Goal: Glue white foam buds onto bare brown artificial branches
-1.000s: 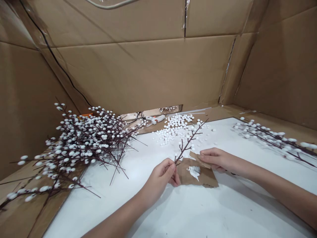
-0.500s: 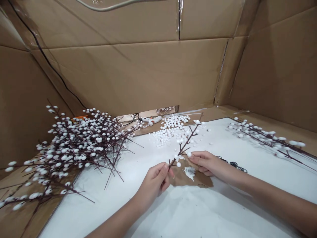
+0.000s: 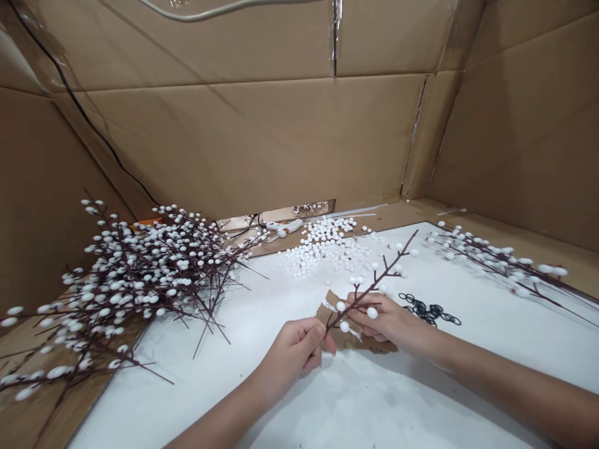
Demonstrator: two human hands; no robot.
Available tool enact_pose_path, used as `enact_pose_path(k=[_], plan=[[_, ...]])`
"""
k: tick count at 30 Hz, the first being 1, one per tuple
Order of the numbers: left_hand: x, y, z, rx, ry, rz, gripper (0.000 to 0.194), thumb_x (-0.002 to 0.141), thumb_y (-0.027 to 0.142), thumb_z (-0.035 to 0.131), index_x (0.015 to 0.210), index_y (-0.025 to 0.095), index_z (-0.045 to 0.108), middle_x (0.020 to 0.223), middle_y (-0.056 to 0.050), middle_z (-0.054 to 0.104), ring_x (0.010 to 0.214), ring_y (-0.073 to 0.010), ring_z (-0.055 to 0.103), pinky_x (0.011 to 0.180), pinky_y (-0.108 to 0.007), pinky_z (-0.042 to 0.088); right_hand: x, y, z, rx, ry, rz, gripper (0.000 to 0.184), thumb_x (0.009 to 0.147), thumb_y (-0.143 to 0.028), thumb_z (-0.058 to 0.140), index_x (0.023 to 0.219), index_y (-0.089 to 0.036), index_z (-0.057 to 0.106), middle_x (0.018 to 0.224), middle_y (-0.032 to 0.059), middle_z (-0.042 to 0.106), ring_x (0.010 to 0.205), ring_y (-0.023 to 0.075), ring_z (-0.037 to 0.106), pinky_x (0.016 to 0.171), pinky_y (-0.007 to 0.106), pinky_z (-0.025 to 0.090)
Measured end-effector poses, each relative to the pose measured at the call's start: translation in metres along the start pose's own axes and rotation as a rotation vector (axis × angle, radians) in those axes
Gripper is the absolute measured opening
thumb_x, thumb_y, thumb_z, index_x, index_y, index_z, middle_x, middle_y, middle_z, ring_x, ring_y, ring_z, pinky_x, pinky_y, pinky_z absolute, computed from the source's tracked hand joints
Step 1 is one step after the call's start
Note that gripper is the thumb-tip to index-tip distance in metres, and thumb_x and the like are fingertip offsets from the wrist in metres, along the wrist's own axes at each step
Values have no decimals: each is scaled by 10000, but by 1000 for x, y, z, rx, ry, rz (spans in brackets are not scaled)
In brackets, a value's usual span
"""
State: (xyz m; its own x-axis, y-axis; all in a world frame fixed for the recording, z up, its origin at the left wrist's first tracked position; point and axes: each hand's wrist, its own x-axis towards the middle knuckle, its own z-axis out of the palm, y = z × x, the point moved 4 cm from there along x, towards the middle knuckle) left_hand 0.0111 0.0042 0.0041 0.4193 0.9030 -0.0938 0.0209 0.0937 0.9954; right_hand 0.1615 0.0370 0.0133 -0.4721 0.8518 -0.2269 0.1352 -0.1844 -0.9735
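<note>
The person's left hand (image 3: 292,352) comes in from the lower middle, with the forearm angled up and to the right, and its thumb and fingers close in a pinch on the lower end of a thin brown branch (image 3: 372,285). The right hand (image 3: 381,321) reaches in from the right, palm turned inward and fingers curled. The branch lies across those fingers, but I can't tell whether they grip it. The two hands are close together but not touching, and the branch rises from between them, up and to the right, dotted with white foam beads (image 3: 372,312).

Beneath the hands is a torn cardboard scrap (image 3: 327,315), lying on the white worktop (image 3: 187,399). Beyond them are loose foam beads (image 3: 322,252) and a glue gun (image 3: 285,227). Black rubber rings (image 3: 428,312) lie just right of the right hand. A large heap of beaded branches (image 3: 140,280) sits to the left, another beaded branch (image 3: 496,262) lies to the right, and cardboard walls (image 3: 234,143) rise behind.
</note>
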Motion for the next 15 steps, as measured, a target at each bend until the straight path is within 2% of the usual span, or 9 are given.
enact_pose_path(k=[4,15], plan=[[1,1,-1,2,7,0,424,779,540,466,634,150,547,338,100,306,326,-53,161,362,-221,105,-4,-2,2,18,-65,1,500,607,-618,628,837,-181,548,419,-130,253,336,20,150,313,170,104],[0,1,-2,19,34,-9,438,773,562,451,633,154,531,345,102,305,336,-53,171,369,-218,117,-4,-1,-1,-20,-50,4,474,661,-600,603,856,-173,535,420,-121,282,346,26,175,316,171,132]])
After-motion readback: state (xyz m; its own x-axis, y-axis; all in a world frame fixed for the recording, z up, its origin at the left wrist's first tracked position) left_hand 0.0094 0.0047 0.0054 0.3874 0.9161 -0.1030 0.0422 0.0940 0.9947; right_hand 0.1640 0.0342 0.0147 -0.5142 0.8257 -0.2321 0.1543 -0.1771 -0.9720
